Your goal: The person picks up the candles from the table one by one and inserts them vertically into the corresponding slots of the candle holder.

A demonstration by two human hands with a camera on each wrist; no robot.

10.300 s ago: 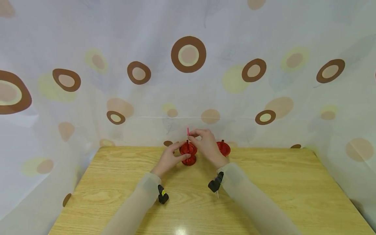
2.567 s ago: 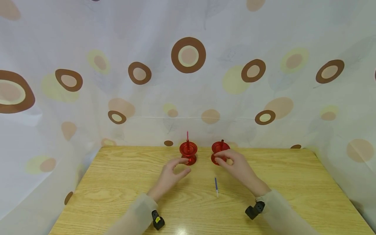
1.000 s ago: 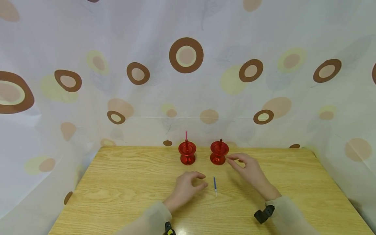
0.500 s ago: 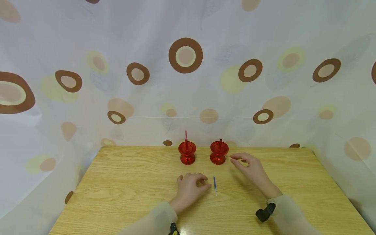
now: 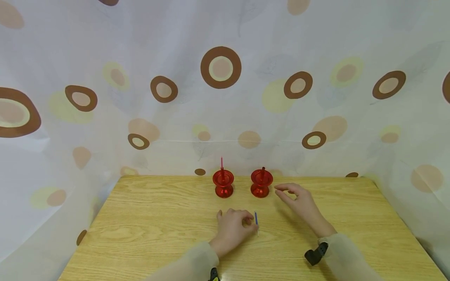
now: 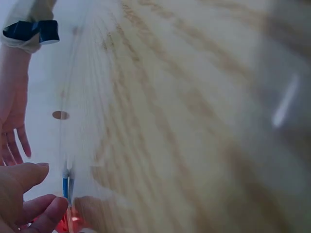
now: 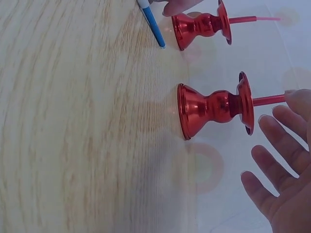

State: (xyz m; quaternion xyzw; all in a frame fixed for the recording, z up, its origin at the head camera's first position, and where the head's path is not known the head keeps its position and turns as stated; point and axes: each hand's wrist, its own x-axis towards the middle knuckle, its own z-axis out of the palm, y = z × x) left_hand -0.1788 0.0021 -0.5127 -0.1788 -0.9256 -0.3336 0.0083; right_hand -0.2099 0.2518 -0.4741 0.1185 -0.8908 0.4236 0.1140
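Two red metal candle holders stand at the back of the table: the left candle holder (image 5: 224,190) bears a thin pink candle (image 5: 222,162) upright in its tube, and the right candle holder (image 5: 260,190) has a bare tube. A thin blue candle (image 5: 256,217) with a white end lies on the wood in front of them. My left hand (image 5: 233,228) is right at it, thumb overlapping its lower part in the head view; the left wrist view shows a gap between thumb and fingers beside the blue candle (image 6: 65,187). My right hand (image 5: 299,201) hovers right of the right holder, fingers relaxed and holding nothing.
The wooden table (image 5: 154,218) runs back to a pale curtain (image 5: 175,117) with brown and yellow circles, which also encloses both sides. A black wrist camera (image 5: 315,253) sits on the right sleeve.
The pink candle, earlier in my right hand, now stands in the left holder. My left hand has come down and right to the blue candle. The right hand withdrew rightward from the right holder.
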